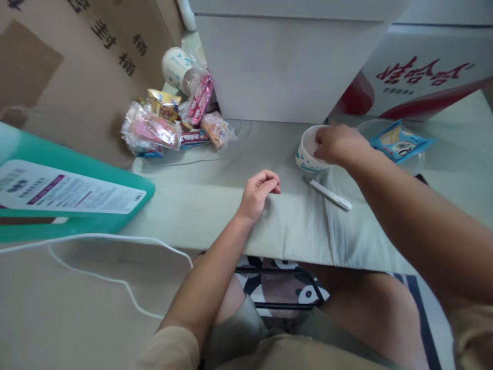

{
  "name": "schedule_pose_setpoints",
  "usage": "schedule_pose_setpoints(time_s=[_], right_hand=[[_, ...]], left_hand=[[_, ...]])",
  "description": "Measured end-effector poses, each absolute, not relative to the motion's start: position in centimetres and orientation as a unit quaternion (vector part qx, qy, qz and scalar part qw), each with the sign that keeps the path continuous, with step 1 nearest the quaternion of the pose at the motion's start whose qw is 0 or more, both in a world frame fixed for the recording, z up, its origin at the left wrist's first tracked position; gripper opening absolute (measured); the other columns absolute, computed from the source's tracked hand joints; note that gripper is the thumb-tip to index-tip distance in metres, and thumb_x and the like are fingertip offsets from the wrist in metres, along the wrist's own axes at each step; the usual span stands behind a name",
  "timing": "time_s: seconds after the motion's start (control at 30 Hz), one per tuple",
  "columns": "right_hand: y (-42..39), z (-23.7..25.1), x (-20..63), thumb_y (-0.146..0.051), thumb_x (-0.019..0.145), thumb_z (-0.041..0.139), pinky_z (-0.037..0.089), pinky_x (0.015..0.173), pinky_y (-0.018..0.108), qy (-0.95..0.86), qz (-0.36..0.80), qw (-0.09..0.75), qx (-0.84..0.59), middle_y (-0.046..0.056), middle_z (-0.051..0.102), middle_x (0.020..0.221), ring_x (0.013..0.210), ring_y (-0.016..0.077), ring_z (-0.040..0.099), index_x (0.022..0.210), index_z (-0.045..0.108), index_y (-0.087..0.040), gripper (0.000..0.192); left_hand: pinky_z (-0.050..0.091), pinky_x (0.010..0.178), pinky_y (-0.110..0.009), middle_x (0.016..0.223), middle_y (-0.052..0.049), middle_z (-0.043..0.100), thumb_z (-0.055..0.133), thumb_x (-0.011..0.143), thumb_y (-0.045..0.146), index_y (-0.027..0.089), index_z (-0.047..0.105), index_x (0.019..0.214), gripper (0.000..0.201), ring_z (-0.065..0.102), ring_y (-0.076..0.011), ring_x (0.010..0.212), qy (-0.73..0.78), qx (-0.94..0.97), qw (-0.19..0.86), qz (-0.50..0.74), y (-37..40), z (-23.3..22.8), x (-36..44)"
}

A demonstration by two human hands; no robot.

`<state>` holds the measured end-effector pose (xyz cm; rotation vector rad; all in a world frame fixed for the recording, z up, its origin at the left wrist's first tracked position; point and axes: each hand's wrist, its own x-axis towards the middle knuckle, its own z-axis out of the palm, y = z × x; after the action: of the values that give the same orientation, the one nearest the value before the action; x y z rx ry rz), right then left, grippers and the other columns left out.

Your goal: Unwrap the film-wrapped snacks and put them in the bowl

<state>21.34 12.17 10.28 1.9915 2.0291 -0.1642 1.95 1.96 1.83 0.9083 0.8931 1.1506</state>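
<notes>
The right hand (336, 145) clamps its fingers on the small white blue-patterned bowl (308, 154) (white plastic spoon (327, 193) untouched beside it); the left hand (257, 194) rests loosely curled, empty, on the cloth-covered tabletop (215, 195).

Soft daylight, slight blur, warped edges

The middle of the cloth-covered table (215, 185) is bare, so a hand could slide there from the lower edge up to the big white box (285, 67) at the top, which blocks the way like a wall. At the upper left a pile of snack packets (169, 126) and a tipped paper cup (175, 67) fill the corner. On the right, a small bowl (308, 154), a white spoon (327, 193) and a blue packet (400, 141) sit close together.
</notes>
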Motion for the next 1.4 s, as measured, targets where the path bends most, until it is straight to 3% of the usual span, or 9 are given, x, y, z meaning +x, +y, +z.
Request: schedule_pose_setpoints(time_s=[0.2, 0.33, 0.43, 0.53, 0.77, 0.97, 1.03, 1.2, 1.4], right_hand=[[14.4, 11.7, 20.0, -0.017, 0.084, 0.064, 0.046, 0.075, 0.035, 0.709, -0.116, 0.262, 0.644, 0.016, 0.077, 0.095, 0.089, 0.0247, 0.069, 0.082, 0.078, -0.012, 0.015], [14.3, 14.4, 15.6, -0.037, 0.093, 0.060, 0.051, 0.089, 0.043, 0.754, -0.070, 0.118, 0.643, 0.020, 0.075, 0.116, 0.109, 0.0320, 0.069, 0.121, 0.073, -0.011, 0.040], [14.6, 12.5, 8.9, -0.047, 0.088, 0.068, 0.053, 0.098, 0.042, 0.779, -0.225, -0.028, 0.584, 0.016, 0.071, 0.131, 0.117, 0.0313, 0.069, 0.154, 0.047, -0.018, 0.075], [16.2, 8.4, 2.8, -0.060, 0.081, 0.074, 0.054, 0.101, 0.045, 0.757, -0.295, -0.047, 0.581, 0.026, 0.064, 0.140, 0.127, 0.0382, 0.064, 0.160, 0.030, -0.005, 0.106], [16.5, 4.9, 3.3, -0.038, 0.084, 0.069, 0.053, 0.099, 0.053, 0.759, -0.283, -0.104, 0.578, 0.022, 0.066, 0.135, 0.118, 0.0380, 0.067, 0.155, 0.034, -0.016, 0.083], [6.9, 4.2, 12.9, -0.033, 0.073, 0.070, 0.052, 0.100, 0.055, 0.721, -0.248, -0.276, 0.585, 0.022, 0.065, 0.133, 0.125, 0.0402, 0.062, 0.139, 0.048, -0.016, 0.071], [2.9, 3.2, 15.1, -0.039, 0.074, 0.073, 0.049, 0.106, 0.057, 0.696, -0.243, -0.334, 0.587, 0.021, 0.062, 0.136, 0.127, 0.0392, 0.060, 0.137, 0.049, -0.017, 0.070], [-3.4, 1.1, 17.9, -0.055, 0.076, 0.079, 0.049, 0.109, 0.057, 0.640, -0.354, -0.398, 0.554, 0.019, 0.053, 0.143, 0.130, 0.0351, 0.057, 0.150, 0.037, -0.024, 0.091], [-4.4, 1.3, 21.6, -0.051, 0.084, 0.077, 0.056, 0.101, 0.046, 0.664, -0.440, -0.421, 0.434, 0.011, 0.047, 0.146, 0.126, 0.0271, 0.060, 0.147, 0.042, -0.039, 0.073]], left_hand=[[0.043, 0.065, -0.026, 0.061, 0.003, 0.055, 0.063, 0.077, 0.034, 0.020, 0.058, 0.071, 0.017, 0.051, -0.0104, 0.061, 0.411, 0.425, 0.619, 0.517, 2.2, 2.7, 1.1], [0.037, 0.062, -0.028, 0.061, 0.004, 0.052, 0.056, 0.080, 0.027, 0.020, 0.055, 0.069, 0.012, 0.047, -0.0112, 0.060, 0.494, 0.506, 0.572, 0.416, 2.1, 2.9, 0.5], [0.033, 0.062, -0.029, 0.061, 0.003, 0.053, 0.055, 0.079, 0.022, 0.020, 0.055, 0.069, 0.011, 0.046, -0.0127, 0.061, 0.558, 0.575, 0.506, 0.319, 2.0, 2.6, 0.2], [0.031, 0.061, -0.030, 0.056, 0.002, 0.051, 0.059, 0.078, 0.021, 0.021, 0.053, 0.065, 0.014, 0.044, -0.0145, 0.060, 0.572, 0.602, 0.469, 0.300, 2.0, 1.9, 0.0], [0.032, 0.061, -0.030, 0.059, 0.001, 0.055, 0.062, 0.074, 0.018, 0.020, 0.057, 0.065, 0.010, 0.046, -0.0148, 0.060, 0.587, 0.594, 0.454, 0.312, 2.5, 2.0, -1.0], [0.037, 0.061, -0.026, 0.062, 0.003, 0.045, 0.061, 0.085, 0.030, 0.022, 0.052, 0.070, 0.019, 0.043, -0.0118, 0.061, 0.543, 0.475, 0.388, 0.574, 2.0, 3.0, -1.7], [0.046, 0.073, -0.026, 0.081, 0.000, 0.060, 0.071, 0.081, 0.037, 0.022, 0.058, 0.088, 0.021, 0.056, -0.0135, 0.077, 0.513, 0.449, 0.465, 0.564, 1.7, 2.6, -1.3], [0.052, 0.100, -0.035, 0.129, -0.007, 0.064, 0.095, 0.059, 0.041, 0.030, 0.043, 0.137, 0.094, 0.067, -0.0216, 0.112, 0.350, 0.447, 0.709, 0.419, 0.7, 1.0, 0.7], [0.062, 0.081, -0.035, 0.125, 0.001, 0.067, 0.086, 0.073, 0.042, 0.039, 0.041, 0.134, 0.076, 0.071, -0.0197, 0.101, 0.403, 0.296, 0.739, 0.451, 0.9, 1.1, 1.5]])
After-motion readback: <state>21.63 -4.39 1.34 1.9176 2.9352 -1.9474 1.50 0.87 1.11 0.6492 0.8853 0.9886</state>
